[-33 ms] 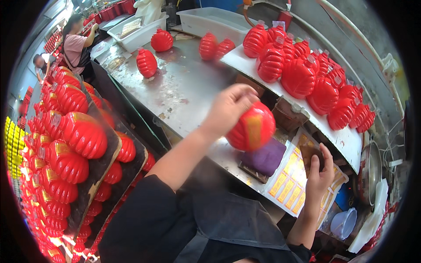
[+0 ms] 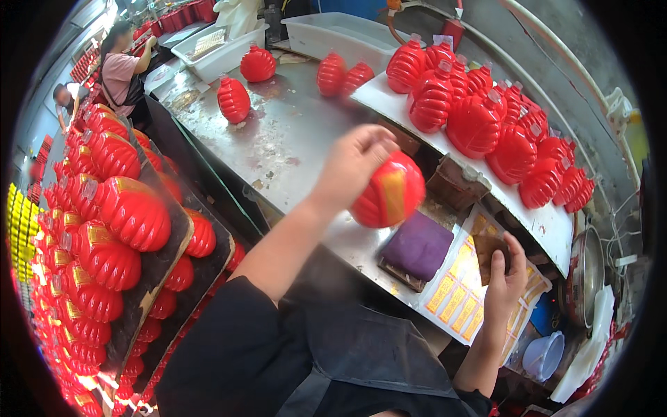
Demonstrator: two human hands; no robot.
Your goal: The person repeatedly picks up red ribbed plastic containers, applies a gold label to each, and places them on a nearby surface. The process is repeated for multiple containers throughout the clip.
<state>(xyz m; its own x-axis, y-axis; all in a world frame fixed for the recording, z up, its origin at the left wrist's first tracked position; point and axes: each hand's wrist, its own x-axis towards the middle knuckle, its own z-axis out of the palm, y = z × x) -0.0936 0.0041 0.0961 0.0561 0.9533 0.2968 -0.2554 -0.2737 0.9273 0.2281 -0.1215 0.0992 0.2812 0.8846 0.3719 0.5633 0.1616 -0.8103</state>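
Note:
My left hand [image 2: 354, 163] grips a red lantern-shaped bottle [image 2: 389, 191] with a gold label, lifted above the steel table [image 2: 278, 146]. Just below it a purple pad [image 2: 417, 247] lies on the table's near edge. My right hand [image 2: 504, 274] rests low on the right over a sheet of yellow labels [image 2: 451, 299], its fingers curled around a small brown block [image 2: 490, 250].
Red bottles crowd a white shelf [image 2: 549, 222] on the right and dark trays [image 2: 149, 285] on the left. Three more red bottles [image 2: 233, 99] stand on the table's far part. White tubs [image 2: 333, 31] sit at the back. A person in a pink top [image 2: 121, 69] works at the far left.

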